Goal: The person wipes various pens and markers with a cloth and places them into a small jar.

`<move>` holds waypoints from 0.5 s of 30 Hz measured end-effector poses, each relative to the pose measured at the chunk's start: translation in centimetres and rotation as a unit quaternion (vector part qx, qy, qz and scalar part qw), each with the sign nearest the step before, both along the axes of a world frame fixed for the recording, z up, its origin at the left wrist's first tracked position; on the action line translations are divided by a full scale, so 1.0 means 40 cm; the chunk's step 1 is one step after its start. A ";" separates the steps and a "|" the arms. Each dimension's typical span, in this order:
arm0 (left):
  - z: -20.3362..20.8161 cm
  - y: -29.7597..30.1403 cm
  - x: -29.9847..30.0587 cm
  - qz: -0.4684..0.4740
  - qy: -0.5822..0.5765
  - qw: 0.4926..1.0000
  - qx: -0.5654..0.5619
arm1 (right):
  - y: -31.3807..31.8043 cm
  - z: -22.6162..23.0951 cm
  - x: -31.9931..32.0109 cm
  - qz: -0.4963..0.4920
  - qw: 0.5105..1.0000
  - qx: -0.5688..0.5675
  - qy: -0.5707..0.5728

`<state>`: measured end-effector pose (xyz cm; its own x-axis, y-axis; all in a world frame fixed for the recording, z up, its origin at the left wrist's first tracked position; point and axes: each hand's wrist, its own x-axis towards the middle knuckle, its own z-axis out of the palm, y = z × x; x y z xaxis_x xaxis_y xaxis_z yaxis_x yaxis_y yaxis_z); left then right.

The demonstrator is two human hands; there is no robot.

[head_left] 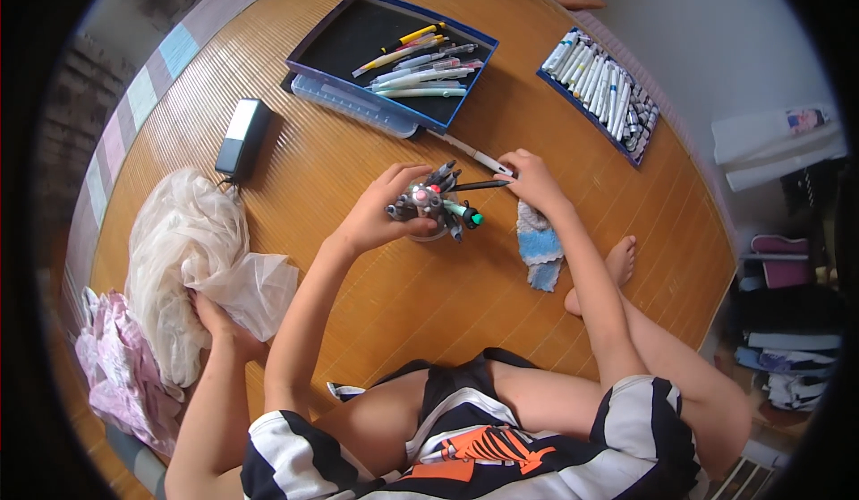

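Note:
My left hand (380,209) is curled around a clear round cup (431,234) standing on the wooden floor. Several pens (438,197) poke up from it, mostly dark, one with a green tip and one with a pink top. My right hand (534,182), fingers closed, pinches the end of a thin black pen (481,185) that lies level across to the cup's right side. A white pen (474,153) also meets the right fingertips; whether it is gripped too, I cannot tell. Below that wrist lies a blue and grey cloth (540,249).
Past the cup, a blue-edged box (331,39) holds several pens, beside a clear plastic case (353,106). White markers (586,75) fill a tray at the far right. A black-and-white block-shaped device (242,137), sheer cream fabric (183,249) and pink cloth (121,366) lie left.

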<state>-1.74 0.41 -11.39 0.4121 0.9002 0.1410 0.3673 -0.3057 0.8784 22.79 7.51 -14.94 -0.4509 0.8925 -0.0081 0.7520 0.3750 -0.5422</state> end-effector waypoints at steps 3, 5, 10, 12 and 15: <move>0.017 0.000 0.007 -0.009 0.033 0.998 0.045 | 0.015 0.095 0.027 -0.006 0.992 0.026 0.122; 0.024 0.007 0.027 -0.002 0.030 0.999 0.036 | 0.016 0.202 0.044 -0.018 0.987 0.046 0.150; 0.024 0.012 0.045 0.011 0.121 0.992 0.012 | -0.038 0.401 -0.009 0.023 0.978 -0.009 0.209; 0.021 0.008 0.055 0.037 0.129 0.990 0.049 | -0.052 0.437 -0.040 0.076 0.983 0.010 0.166; 0.008 0.003 0.064 0.059 0.170 0.981 0.076 | -0.062 0.451 -0.082 0.107 0.988 0.039 0.104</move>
